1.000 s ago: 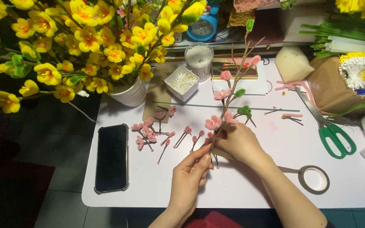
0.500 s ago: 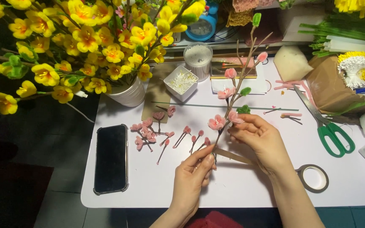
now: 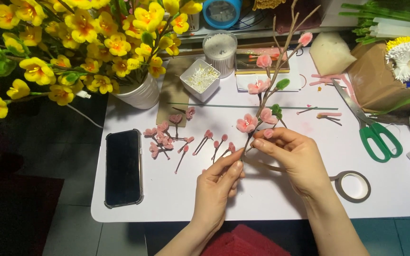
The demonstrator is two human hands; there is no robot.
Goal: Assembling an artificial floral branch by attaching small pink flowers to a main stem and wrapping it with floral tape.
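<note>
An artificial brown branch with pink blossoms (image 3: 266, 90) and small green leaves rises over a white table (image 3: 176, 199). My left hand (image 3: 219, 182) pinches the lower stem from below. My right hand (image 3: 293, 159) grips the stem a little higher, thumb and fingers closed just under a pink blossom (image 3: 246, 123). A strip of brown tape runs from under my right hand to a tape roll (image 3: 352, 186) on the table. Several loose pink buds on short stems (image 3: 186, 140) lie left of my hands.
A black phone (image 3: 123, 167) lies face up at the left. A white pot of yellow flowers (image 3: 136, 92) fills the back left. Green-handled scissors (image 3: 373, 135) lie at the right. A small box of white stamens (image 3: 200, 78) and a round jar (image 3: 220, 52) stand behind.
Both hands have shifted slightly right and the branch has been turned more upright; my right hand's grip moved up the stem, close under the blossom.
</note>
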